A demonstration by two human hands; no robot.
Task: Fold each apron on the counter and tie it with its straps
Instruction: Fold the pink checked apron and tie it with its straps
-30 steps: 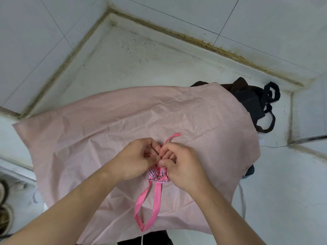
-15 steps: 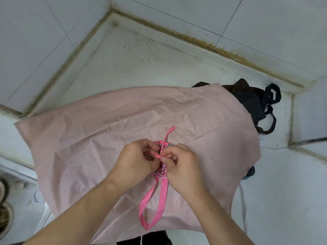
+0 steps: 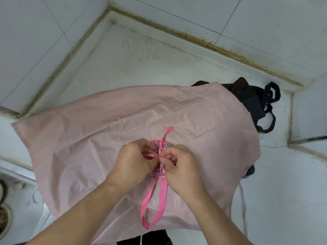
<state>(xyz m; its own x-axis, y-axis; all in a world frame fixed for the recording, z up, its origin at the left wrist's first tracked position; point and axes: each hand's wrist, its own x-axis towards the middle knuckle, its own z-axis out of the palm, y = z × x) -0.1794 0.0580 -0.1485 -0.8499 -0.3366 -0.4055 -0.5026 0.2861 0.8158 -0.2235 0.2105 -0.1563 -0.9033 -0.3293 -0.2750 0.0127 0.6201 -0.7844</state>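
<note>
1. Tiled walls meet in a grimy corner behind a pale stone table (image 3: 141,55); stained grout runs along both joins.
2. Spread across the table lies a large pink apron (image 3: 88,138), flat, creased and not folded at all. Judged untouched so far as the task goes.
3. On top of that sheet, near its middle, sits a small checked apron (image 3: 157,171) already rolled into a tight bundle (most of it hidden under the hands).
4. Left hand (image 3: 131,161): fingers curled, pinching one end of the pink strap (image 3: 149,155) and drawing it sideways. Right hand (image 3: 180,165): fingers curled, pinching the strap at the crossing point against the bundle.
5. One short strap end (image 3: 168,132) pokes up beyond the bundle; a long loop (image 3: 152,204) of the same strap trails toward the table's near edge, lying slack.
6. Judgement: folding of the checked apron looks complete and the knot is in progress. Whether it has been pulled tight I cannot tell; the crossing is covered by fingertips.
7. Dark apron (image 3: 254,103) lies bunched at the far right, half under the pink sheet, its straps (image 3: 270,96) loose and looped. It reads as unfolded and untied.
8. Remaining, as far as visible: finish this knot, then fold and tie the pink sheet and the dark one.
</note>
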